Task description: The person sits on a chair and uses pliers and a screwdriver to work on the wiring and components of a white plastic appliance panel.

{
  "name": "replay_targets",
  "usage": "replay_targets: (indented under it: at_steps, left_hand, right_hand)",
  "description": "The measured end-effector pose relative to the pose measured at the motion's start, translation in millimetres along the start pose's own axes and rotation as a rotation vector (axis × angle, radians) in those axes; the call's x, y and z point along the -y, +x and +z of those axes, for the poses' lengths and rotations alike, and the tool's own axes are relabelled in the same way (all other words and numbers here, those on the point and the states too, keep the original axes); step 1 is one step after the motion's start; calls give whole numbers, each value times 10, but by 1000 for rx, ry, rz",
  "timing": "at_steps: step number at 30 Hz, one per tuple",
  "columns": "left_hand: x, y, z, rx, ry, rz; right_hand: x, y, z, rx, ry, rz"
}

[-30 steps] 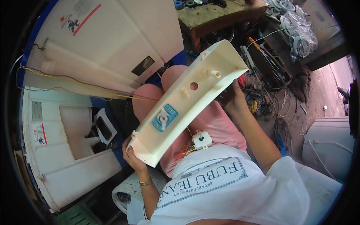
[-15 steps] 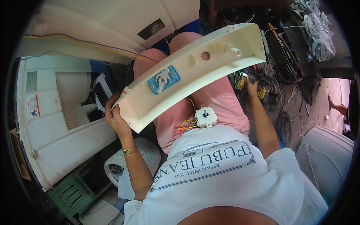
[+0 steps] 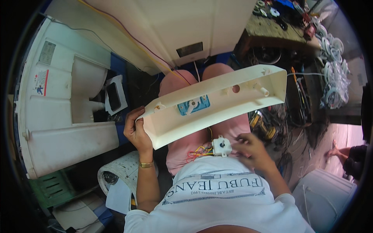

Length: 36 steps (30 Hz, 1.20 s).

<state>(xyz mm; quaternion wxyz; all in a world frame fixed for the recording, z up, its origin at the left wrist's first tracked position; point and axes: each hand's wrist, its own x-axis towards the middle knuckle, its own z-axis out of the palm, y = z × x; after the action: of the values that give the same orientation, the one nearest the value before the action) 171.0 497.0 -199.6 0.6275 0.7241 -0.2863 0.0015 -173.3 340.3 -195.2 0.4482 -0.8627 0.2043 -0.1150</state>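
Note:
My left hand (image 3: 138, 130) grips the left end of a long white plastic control panel (image 3: 163, 130), its hollow back facing me above my thighs. Inside the panel sits a blue plate (image 3: 202, 104) with a white lever piece on it; farther right are a round hole and a short white post. A white timer switch (image 3: 222, 146) with a stub shaft and red and yellow wires (image 3: 198, 152) rests on my lap against my shirt. Close to the timer's right side is my right hand (image 3: 252, 151), slightly blurred, its fingers apart and nothing seen in them.
A yellow and black cordless drill (image 3: 264, 126) lies on the floor among tools and cables. A large white appliance body (image 3: 155, 27) stands ahead, with another (image 3: 46, 105) at left. A phone (image 3: 113, 96) lies beside it. Another person's foot (image 3: 333, 150) shows at right.
My right hand has left the drill at the right and come to the timer. The panel has come lower and nearer in view, still in my left hand; the whole view has shifted.

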Motion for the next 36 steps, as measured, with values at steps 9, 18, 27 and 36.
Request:
replay_targets:
  at_steps: [9,18,27,36]
  left_hand:
    - [-127,192,-53,-14,117,16]
    - [-416,226,-170,94,317,43]
    - [-1034,-7,582,797,-28,517]
    - [-955,-326,1195,821,-288,-43]
  right_hand:
    - [107,649,87,399,-430,-58]
    - [24,707,-427,333,212,54]
    - [30,622,-441,-120,1243,222]
    - [-198,592,-180,-392,826,42]
